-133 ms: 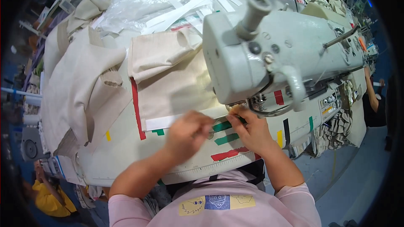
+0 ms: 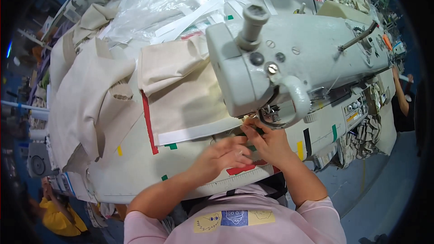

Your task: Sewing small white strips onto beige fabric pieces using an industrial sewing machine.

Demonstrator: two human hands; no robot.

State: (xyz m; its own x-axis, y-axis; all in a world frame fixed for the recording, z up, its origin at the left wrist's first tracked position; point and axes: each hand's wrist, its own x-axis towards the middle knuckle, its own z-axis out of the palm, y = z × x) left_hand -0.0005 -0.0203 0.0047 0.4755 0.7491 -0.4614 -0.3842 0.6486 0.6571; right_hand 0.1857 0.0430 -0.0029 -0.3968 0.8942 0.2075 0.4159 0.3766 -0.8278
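Note:
A beige fabric panel (image 2: 183,106) lies flat on the sewing table, its far side folded over. A white strip (image 2: 194,133) runs along its near edge toward the sewing machine (image 2: 253,68), which hides the panel's right end. My right hand (image 2: 271,147) is by the machine's needle area, thumb and forefinger pinched on the panel's near right corner; the exact grip is small and partly hidden. Just left of it, my left hand (image 2: 226,154) hovers over the table in front of the strip, fingers loosely apart and holding nothing.
Loose beige fabric (image 2: 83,95) is heaped at the left. Clear plastic wrapping (image 2: 167,7) and white strips (image 2: 192,20) lie behind the panel. Coloured tape marks and a ruler scale (image 2: 217,186) line the near table edge. Other people are at far left and far right.
My left hand has come away from the strip, toward me and to the right, its fingers loosening. My right hand stays at the needle area. The whole view has shifted slightly.

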